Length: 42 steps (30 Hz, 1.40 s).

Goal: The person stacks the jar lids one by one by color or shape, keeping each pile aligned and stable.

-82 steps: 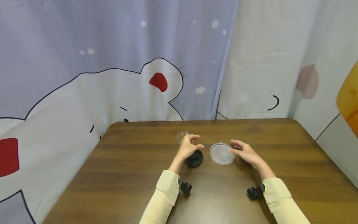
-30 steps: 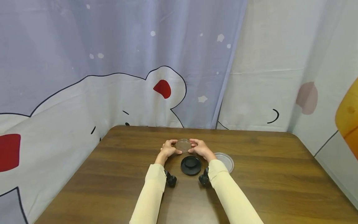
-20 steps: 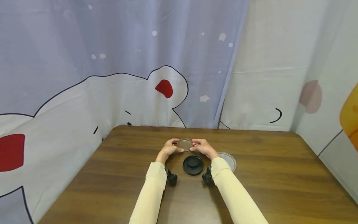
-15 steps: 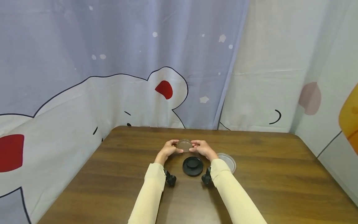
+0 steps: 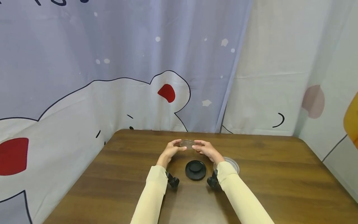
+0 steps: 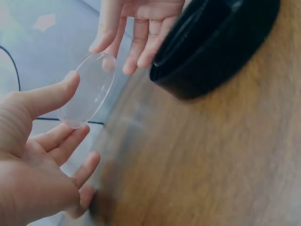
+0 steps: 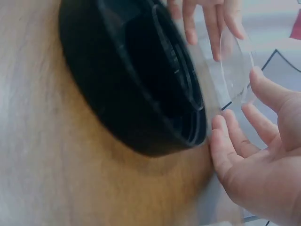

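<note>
A small round clear plastic dish (image 5: 187, 144) is held level above the far part of the table. My left hand (image 5: 170, 151) pinches its left edge between thumb and fingers, and my right hand (image 5: 208, 151) pinches the opposite edge. Both wrist views show the clear dish (image 6: 91, 89) lifted off the tabletop, thumbs on one face and fingertips on the other. Nearer me, between the forearms, sits a round black container (image 5: 195, 170) with a smaller raised round part in its middle. The black container (image 7: 136, 75) looms large in the right wrist view.
A larger round clear lid-like disc (image 5: 233, 163) lies on the wooden table (image 5: 279, 183), partly hidden under my right wrist and sleeve. Behind the table's far edge hangs a printed curtain (image 5: 134, 99). A small black camera sits at each wrist.
Earlier my hands were apart, the left over the black container and the right at the larger disc. They then came together around the small dish and have now raised it off the table.
</note>
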{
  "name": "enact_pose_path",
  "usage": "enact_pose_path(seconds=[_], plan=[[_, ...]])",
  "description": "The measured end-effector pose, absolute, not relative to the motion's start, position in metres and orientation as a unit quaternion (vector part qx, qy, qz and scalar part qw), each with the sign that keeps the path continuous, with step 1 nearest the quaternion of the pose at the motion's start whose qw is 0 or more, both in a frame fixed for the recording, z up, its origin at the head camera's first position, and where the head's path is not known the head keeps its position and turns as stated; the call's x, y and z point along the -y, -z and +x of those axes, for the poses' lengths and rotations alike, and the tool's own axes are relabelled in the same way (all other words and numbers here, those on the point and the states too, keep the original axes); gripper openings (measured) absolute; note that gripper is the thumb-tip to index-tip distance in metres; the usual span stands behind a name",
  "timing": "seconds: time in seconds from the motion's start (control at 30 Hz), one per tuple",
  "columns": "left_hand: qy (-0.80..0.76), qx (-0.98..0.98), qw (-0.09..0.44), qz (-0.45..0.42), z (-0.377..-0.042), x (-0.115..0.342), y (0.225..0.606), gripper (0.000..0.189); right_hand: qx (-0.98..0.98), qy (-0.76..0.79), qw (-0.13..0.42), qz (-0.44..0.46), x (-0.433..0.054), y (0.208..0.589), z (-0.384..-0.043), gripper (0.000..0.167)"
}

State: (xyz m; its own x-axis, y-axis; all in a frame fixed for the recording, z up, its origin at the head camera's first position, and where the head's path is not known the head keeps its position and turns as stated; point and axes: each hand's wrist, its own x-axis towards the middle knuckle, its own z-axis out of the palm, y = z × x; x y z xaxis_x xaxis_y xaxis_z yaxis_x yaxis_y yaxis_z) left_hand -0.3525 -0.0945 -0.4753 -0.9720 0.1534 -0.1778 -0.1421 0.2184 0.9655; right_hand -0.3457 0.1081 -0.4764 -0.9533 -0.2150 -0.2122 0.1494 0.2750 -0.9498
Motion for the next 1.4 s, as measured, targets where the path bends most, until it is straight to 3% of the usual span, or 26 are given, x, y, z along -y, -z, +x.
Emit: enact_pose_path(seconds=[0.4, 0.63, 0.93, 1.4], plan=[[-0.696, -0.712, 0.086, 0.034, -0.343, 0.079, 0.455, 0.062, -0.712, 0.692, 0.116, -0.036, -0.118, 0.454, -0.335, 0.057], [-0.706, -0.701, 0.079, 0.068, -0.318, 0.063, 0.422, 0.058, -0.697, 0.710, 0.077, -0.062, -0.139, 0.439, -0.315, 0.055], [-0.700, -0.699, 0.074, 0.127, -0.299, 0.038, 0.418, 0.051, -0.727, 0.676, 0.021, -0.119, -0.180, 0.428, -0.285, 0.057], [-0.662, -0.730, 0.080, 0.149, -0.279, 0.001, 0.432, 0.055, -0.764, 0.629, 0.045, -0.139, -0.231, 0.437, -0.258, 0.062]])
